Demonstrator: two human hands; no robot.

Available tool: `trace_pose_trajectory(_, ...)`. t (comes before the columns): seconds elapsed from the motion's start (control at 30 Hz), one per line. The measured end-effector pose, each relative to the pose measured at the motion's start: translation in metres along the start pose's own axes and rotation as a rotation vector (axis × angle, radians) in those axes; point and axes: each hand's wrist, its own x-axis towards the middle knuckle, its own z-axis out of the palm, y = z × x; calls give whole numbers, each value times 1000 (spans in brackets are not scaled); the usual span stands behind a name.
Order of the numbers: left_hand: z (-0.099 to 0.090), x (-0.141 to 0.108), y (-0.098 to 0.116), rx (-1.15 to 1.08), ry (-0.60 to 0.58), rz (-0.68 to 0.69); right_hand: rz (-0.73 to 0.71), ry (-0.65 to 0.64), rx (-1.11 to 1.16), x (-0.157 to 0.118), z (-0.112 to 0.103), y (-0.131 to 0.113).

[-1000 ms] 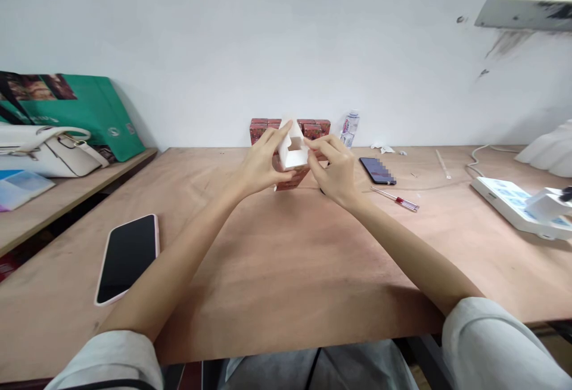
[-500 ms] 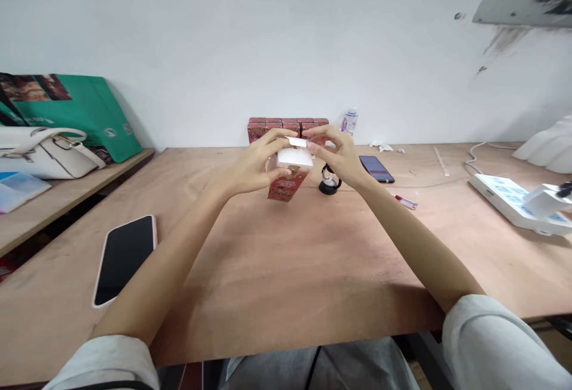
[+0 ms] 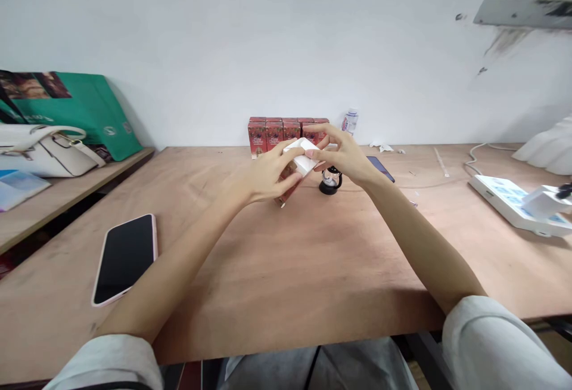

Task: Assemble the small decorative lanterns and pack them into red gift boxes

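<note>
Above table (image 3: 277,247) | hands (image 3: 272,172) gripping box (image 3: 305,160) | red cartons' (image 3: 274,134) lettering illegible

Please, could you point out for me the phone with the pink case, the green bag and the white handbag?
Pink-cased phone (image 3: 126,257): head view, on its dark screen.
Green bag (image 3: 92,118): head view, on its front side.
White handbag (image 3: 58,155): head view, on its body, below the handle.

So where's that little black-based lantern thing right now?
In the head view, the small lantern stands on the table just right of the held box, below the right hand.
</note>
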Motion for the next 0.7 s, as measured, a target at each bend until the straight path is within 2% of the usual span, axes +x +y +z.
trace_pose_trajectory(0.17, 12, 0, 3, -13, 109, -75, 27, -51, 30, -3, -2, -13)
trace_pose_trajectory(0.3, 15, -1, -1, 10, 176, -77, 68, -82, 64, -4, -9, -18)
trace_pose_trajectory(0.57, 2, -2, -4, 52, 160, 127, 85, -89, 124, -5, -17, -19)
trace_pose_trajectory(0.7, -2, -2, -7, 101, 157, 166, 77, -81, 103, -8, -15, -26)
